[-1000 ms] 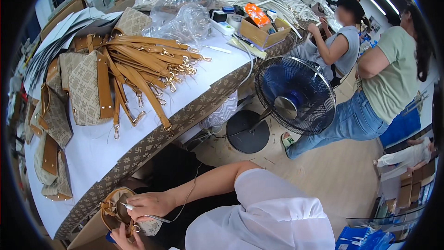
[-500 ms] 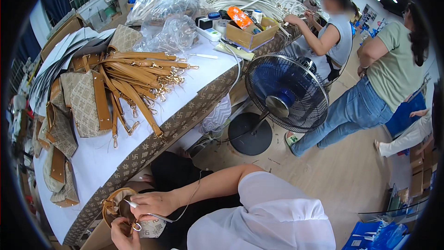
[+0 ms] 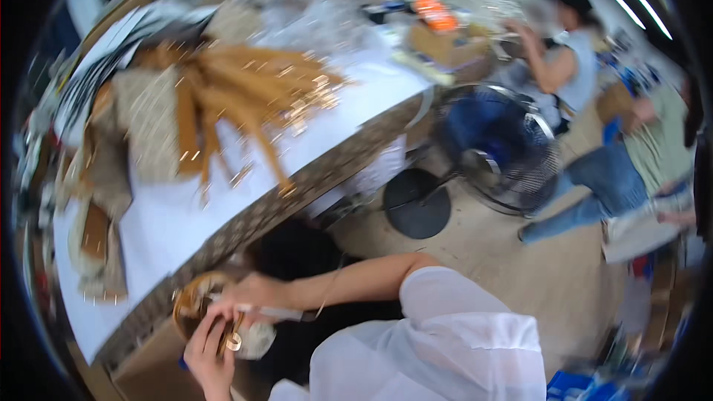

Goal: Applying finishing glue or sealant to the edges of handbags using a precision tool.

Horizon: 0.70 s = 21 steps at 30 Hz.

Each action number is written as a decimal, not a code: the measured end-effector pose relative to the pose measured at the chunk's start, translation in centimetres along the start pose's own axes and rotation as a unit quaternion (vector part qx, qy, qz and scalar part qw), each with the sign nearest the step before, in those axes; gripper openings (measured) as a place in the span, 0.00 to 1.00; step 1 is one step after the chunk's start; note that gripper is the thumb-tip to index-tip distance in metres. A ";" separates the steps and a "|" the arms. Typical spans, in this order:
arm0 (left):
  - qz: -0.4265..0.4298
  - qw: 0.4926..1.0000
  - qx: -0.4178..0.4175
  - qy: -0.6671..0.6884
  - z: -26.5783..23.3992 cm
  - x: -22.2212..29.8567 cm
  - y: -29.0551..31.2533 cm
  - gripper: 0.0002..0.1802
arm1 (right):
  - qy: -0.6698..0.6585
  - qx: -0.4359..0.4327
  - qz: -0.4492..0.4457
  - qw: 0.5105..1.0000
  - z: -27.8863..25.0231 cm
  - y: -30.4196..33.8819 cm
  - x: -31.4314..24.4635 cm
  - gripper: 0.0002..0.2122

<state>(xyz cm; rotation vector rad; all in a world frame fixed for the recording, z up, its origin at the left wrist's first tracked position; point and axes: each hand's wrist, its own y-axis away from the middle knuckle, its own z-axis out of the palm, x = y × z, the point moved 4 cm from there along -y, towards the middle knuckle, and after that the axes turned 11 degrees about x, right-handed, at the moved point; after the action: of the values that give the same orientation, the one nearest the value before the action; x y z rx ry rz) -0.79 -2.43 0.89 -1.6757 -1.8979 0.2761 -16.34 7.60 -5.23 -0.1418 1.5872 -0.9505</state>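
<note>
In my lap at the lower left is a handbag (image 3: 178, 310) with a tan rim and patterned cream fabric. My left hand (image 3: 208, 353) is closed on a tan leather tab of the bag, by a gold-coloured metal ring (image 3: 234, 341). Above it, my right hand (image 3: 256, 297) grips a white pen-shaped tool (image 3: 278, 313) with a thin cable running up past my forearm. The fingers of both hands meet at the tab; the tool's tip is hidden there, and motion blurs the picture.
Tan straps (image 3: 249, 78) with metal clasps and several patterned bags (image 3: 152, 122) lie on the white-topped table (image 3: 167, 230). A black standing fan (image 3: 494, 152) is beyond its edge. One co-worker (image 3: 561, 67) sits at the far end; another (image 3: 653, 141) stands at right with a brown object.
The view has swung, blurring everything. My hands have come closer together at the tab, and the tool's tip has gone out of sight. The standing co-worker has moved and now has a brown object.
</note>
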 end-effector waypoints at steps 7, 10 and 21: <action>0.030 0.999 -0.020 0.018 1.1 1.2 -2.3 0.19 | -0.052 0.034 0.130 0.990 -2.7 -3.6 -1.4 0.29; 0.025 0.999 -0.020 0.013 0.0 1.2 -1.7 0.19 | -0.104 0.030 0.182 0.977 -1.5 -3.6 -0.3 0.29; 0.022 0.997 -0.049 0.048 0.9 1.2 -0.7 0.17 | -0.005 0.001 0.080 0.997 0.6 -3.6 -0.2 0.12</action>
<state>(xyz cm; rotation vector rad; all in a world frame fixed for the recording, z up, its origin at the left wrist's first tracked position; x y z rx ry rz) -1.87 -1.20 0.85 -1.7649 -1.8304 0.1191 -17.26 5.03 -2.75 -0.0176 1.5635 -0.8254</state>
